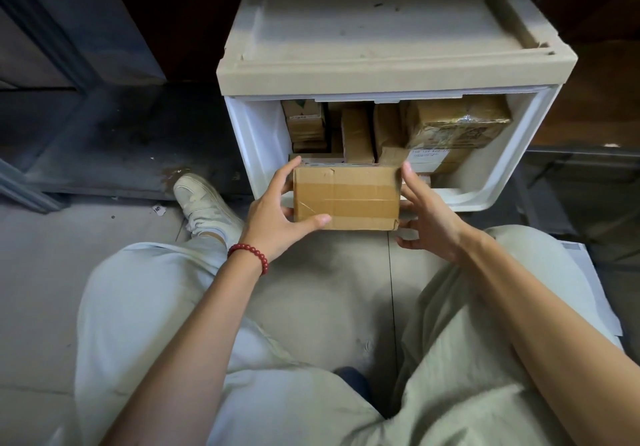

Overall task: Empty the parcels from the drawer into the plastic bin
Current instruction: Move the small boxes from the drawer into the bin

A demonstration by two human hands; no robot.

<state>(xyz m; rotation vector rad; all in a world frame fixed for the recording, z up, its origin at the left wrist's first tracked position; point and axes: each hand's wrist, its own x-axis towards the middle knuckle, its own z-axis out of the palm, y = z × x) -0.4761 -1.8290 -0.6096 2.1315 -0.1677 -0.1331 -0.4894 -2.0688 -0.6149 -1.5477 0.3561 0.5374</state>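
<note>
Clamping the brown cardboard parcel (346, 199), taped with a tan strip across its face, between both hands, the person held it level just above the near rim of the pulled-out white plastic drawer (263, 140), clear of the boxes below. The left hand (277, 217) wrapped the left end, thumb across the lower front edge and fingers over the top. The right hand (429, 217) bracketed the right end, thumb at the upper corner and fingers tucked beneath (a two-sided grip, probably because the box was too wide for one palm). More cardboard parcels (356, 133) stood packed on edge deeper in the drawer, with a film-wrapped parcel (457, 123) lying on top at the right, so the job looked barely begun. The plastic bin could not be picked out in this view.
</note>
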